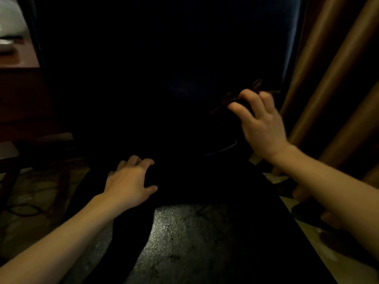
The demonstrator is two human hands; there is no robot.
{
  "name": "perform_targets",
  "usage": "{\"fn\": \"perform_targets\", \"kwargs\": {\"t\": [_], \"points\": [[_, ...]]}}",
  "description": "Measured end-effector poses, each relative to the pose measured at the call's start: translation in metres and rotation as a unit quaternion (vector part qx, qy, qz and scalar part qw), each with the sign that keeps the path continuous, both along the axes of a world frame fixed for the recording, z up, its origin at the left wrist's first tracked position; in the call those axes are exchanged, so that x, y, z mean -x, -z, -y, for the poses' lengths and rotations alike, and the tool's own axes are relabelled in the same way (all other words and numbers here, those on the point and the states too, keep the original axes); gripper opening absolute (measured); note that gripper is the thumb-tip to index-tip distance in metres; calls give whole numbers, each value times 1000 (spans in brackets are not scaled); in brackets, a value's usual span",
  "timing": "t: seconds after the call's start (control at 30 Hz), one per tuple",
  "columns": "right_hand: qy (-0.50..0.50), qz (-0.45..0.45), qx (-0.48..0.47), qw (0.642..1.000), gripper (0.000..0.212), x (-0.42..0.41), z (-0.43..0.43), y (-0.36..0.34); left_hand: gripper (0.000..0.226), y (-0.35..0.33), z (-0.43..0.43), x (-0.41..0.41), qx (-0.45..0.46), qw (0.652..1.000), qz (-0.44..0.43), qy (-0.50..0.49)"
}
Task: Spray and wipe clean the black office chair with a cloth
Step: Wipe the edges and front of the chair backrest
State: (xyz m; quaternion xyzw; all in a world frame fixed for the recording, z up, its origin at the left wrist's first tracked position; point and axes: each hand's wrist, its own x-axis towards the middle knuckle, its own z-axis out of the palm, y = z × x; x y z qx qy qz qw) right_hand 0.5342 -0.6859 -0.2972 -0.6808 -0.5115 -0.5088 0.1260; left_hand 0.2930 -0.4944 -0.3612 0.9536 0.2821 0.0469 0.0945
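close under you shines the seat of the black leather office chair (184, 232). your left hand (129, 181) rests on it with bent fingers; it is too dark to tell if it grips. your right hand (262, 126) pinches a dark crumpled cloth (225, 100) up by the chair's back.

We have one wide-angle view, worn on the head, facing forward and steeply down, close over the black textured office chair (184, 238). Both forearms reach in from the bottom corners, with the left hand (128, 181) low centre and the right hand (260, 128) at mid-right, pinching a crumpled dark brown cloth (230, 99).
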Motion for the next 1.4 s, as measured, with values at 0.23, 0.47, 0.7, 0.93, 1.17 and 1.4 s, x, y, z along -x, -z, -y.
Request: {"fn": "perform_targets", "kwargs": {"t": [0.23, 0.47, 0.7, 0.93, 1.17, 1.4], "points": [[-11, 16, 137, 990, 48, -32, 8, 81, 65, 19, 1, -14, -36, 995, -93, -13], [78, -295, 201, 931, 45, -39, 34, 105, 63, 22, -1, -14, -25, 998, -65, -9], [-144, 3, 140, 980, 22, 19, -1, 76, 65, 18, -3, -16, -21, 997, -68, 3], [-60, 86, 364, 925, 45, 37, -90, 85, 62, 20, 2, -19, -33, 998, -58, 12], [-21, 81, 412, 908, 61, -22, -14, 87, 63, 24, -5, -26, -19, 997, -57, 38], [39, 50, 359, 931, 74, -34, 62, 81, 63, 25, -8, -38, -8, 994, -69, 79]]}}
